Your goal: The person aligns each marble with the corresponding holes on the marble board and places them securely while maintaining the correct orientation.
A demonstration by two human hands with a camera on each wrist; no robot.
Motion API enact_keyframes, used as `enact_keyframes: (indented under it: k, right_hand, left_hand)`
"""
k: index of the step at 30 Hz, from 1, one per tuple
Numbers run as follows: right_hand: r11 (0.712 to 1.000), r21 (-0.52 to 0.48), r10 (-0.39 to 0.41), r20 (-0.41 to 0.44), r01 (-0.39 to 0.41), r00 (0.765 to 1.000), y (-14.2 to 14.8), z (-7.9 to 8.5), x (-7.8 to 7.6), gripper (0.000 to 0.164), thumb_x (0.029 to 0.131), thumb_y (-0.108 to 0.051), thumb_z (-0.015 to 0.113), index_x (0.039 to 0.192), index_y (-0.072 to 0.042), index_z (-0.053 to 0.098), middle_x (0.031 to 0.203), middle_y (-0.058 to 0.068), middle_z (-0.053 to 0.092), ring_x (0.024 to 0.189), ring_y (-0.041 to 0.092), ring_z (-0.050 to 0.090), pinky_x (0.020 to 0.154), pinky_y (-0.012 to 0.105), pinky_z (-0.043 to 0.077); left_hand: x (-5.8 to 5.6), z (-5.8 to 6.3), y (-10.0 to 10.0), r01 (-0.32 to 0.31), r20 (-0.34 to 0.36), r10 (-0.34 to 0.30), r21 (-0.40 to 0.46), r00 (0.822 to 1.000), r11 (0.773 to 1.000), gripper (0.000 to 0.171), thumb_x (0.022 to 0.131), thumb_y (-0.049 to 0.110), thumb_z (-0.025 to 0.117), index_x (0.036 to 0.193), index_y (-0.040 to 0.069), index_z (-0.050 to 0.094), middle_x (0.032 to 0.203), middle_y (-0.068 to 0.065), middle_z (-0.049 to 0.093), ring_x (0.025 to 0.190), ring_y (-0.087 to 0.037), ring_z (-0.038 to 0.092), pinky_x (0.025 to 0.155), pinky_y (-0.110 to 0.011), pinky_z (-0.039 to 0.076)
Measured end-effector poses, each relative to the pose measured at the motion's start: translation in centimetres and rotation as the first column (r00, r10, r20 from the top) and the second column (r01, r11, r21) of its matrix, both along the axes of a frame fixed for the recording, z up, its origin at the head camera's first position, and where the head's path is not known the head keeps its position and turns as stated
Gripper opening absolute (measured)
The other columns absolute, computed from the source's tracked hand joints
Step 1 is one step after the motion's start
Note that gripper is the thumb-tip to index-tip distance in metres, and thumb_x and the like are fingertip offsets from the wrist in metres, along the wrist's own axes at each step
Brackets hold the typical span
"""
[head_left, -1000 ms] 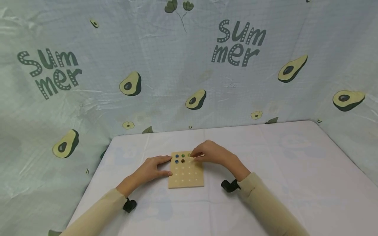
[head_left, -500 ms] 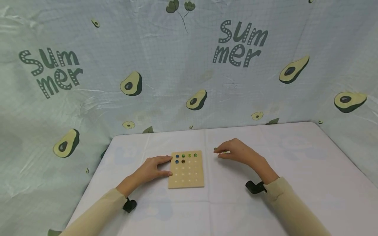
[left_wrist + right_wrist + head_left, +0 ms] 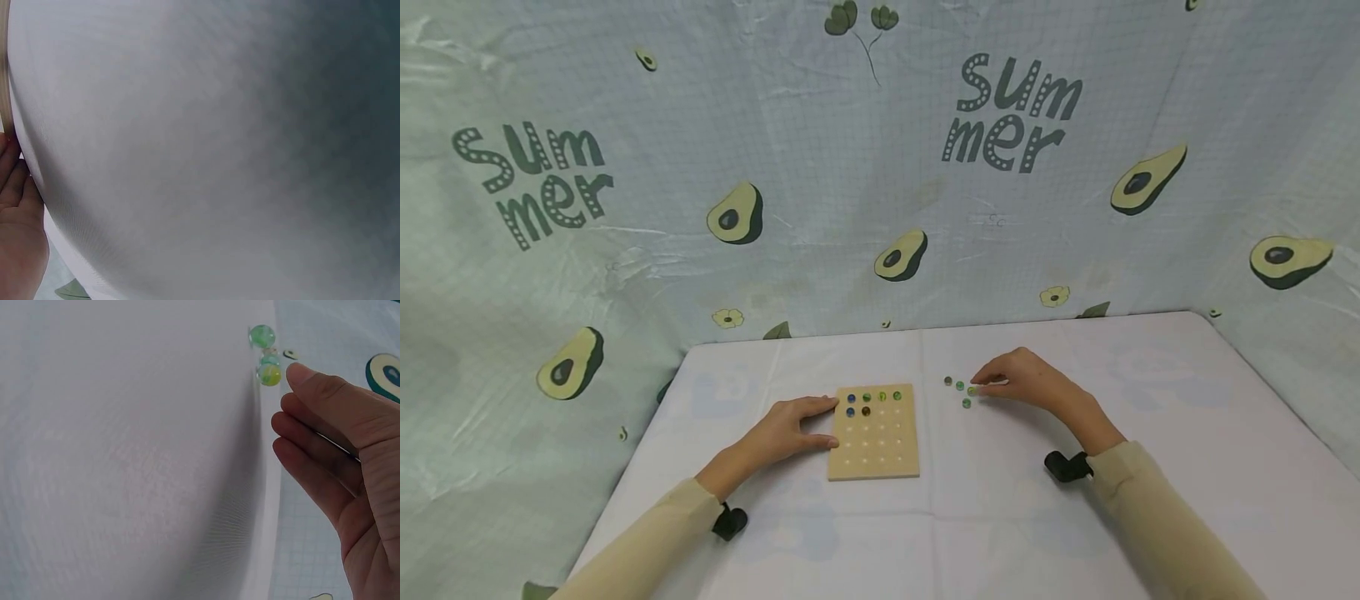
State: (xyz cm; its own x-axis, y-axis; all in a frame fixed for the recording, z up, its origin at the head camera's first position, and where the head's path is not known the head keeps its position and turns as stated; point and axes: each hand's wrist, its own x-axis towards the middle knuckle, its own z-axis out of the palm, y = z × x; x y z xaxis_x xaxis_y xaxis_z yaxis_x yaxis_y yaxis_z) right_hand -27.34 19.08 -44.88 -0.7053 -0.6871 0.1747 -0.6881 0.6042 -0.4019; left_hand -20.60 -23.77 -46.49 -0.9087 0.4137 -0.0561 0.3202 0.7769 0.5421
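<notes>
A square wooden board [image 3: 872, 450] with rows of shallow hollows lies flat on the table. Several marbles fill its whole far row, among them a blue marble [image 3: 852, 398] and a green marble [image 3: 897, 396]; a dark brown marble [image 3: 866, 411] sits in the row below. My left hand [image 3: 782, 432] rests at the board's left edge, thumb and fingers spread apart. To the right of the board, my right hand [image 3: 1026, 382] has its fingertips right at a yellow-green marble [image 3: 270, 375]. Beside that lie a green marble [image 3: 262, 336] and a brownish marble [image 3: 948, 381].
A white cloth covers the table [image 3: 850, 550]. Behind it hangs a pale curtain [image 3: 820, 167] printed with avocados and lettering. A black wrist camera [image 3: 730, 522] is strapped at the left wrist, another black camera [image 3: 1066, 467] at the right.
My right hand has left the board's far right corner and moved right to the loose marbles, uncovering the marbles in the far row. My left hand stays at the board's edge.
</notes>
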Motion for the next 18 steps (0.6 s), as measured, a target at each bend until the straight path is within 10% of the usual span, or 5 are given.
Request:
enact_keyframes:
  k: [18]
  right_hand:
    - [0.994, 0.087, 0.067, -0.034, -0.064, 0.997, -1.1, -0.2, -1.4, 0.013, 0.085, -0.015, 0.083, 0.098, -0.01, 0.083, 0.094, -0.003, 0.079, 0.083, 0.006, 0.073, 0.073, 0.021, 0.059]
  left_hand:
    - [-0.1, 0.0, 0.0, 0.001, 0.003, -0.001, -0.005, 1.0, 1.0, 0.078, 0.084, 0.048, 0.081, 0.149, 0.013, 0.055, 0.151, -0.011, 0.053, 0.143, -0.032, 0.045, 0.116, -0.051, 0.039]
